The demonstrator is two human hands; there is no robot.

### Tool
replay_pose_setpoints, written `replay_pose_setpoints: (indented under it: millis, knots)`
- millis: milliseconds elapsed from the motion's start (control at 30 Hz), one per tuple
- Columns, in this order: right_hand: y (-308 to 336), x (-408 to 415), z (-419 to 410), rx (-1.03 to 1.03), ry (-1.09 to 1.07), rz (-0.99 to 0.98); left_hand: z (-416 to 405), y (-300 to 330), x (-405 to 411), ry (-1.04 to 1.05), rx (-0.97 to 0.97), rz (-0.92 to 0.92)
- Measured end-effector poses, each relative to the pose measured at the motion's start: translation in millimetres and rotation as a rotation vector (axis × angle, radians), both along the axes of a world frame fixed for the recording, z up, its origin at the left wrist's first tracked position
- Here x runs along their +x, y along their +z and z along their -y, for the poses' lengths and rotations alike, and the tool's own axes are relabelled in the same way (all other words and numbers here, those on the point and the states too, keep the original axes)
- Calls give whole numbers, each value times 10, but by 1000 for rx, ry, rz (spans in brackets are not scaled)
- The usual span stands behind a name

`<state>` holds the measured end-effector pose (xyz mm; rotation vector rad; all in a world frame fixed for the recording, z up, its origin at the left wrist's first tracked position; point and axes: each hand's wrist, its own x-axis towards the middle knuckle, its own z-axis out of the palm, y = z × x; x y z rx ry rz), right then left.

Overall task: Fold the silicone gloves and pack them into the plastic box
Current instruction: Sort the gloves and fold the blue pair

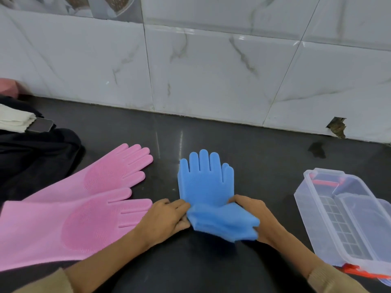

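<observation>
Nearest to me, both forearms reach in from the bottom edge, each ending in a tan sleeve cuff. My left hand (164,220) pinches the left side of the blue gloves (208,187) at the fold line, fingers closed on the material. My right hand (254,216) grips the right side of the same fold, its fingers partly hidden under the doubled-over cuff section, which lies bent back toward me across the wrist area. The blue gloves appear stacked as a pair, fingers pointing away from me, palms flat on the dark desk (264,157). To my left, two pink gloves (88,204) lie unfolded and flat on the desk, textured palms up, the nearer one overlapping the farther, fingertips aimed right and away. To my right, the clear plastic box (330,210) rests open on the desk, well apart from the blue gloves, with orange-red clips at its near and far ends and what looks like its lid lying inside. Farther left sits dark fabric (31,157) with a folded white cloth (14,120) on it. Beyond everything stands a marbled tile wall (211,70), chipped low at the right.
</observation>
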<state>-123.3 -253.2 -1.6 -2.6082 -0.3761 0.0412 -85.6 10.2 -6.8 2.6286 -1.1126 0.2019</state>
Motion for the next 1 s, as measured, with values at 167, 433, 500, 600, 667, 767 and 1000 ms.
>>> replay_pose_setpoints:
  millis: [167, 433, 500, 600, 667, 767, 1000]
  knots:
    - [-1, 237, -287, -14, -306, -5, 238, 8, 117, 527, -271, -334]
    - [42, 358, -579, -150, -600, -83, 523, -6, 301, 871, -79, -385]
    - [37, 369, -608, -121, -633, -96, 574, -8, 277, 898, -65, -359]
    - [16, 368, -665, -60, -710, -111, 611, -48, 216, 919, -99, -324]
    - [-16, 380, -693, -60, -772, -80, 599, -101, 168, 900, -101, -289]
    - [-39, 373, -700, -93, -776, -67, 550, -179, 116, 841, -72, -201]
    - [-58, 445, -679, -202, -770, -61, 559, -195, 147, 841, -47, -159]
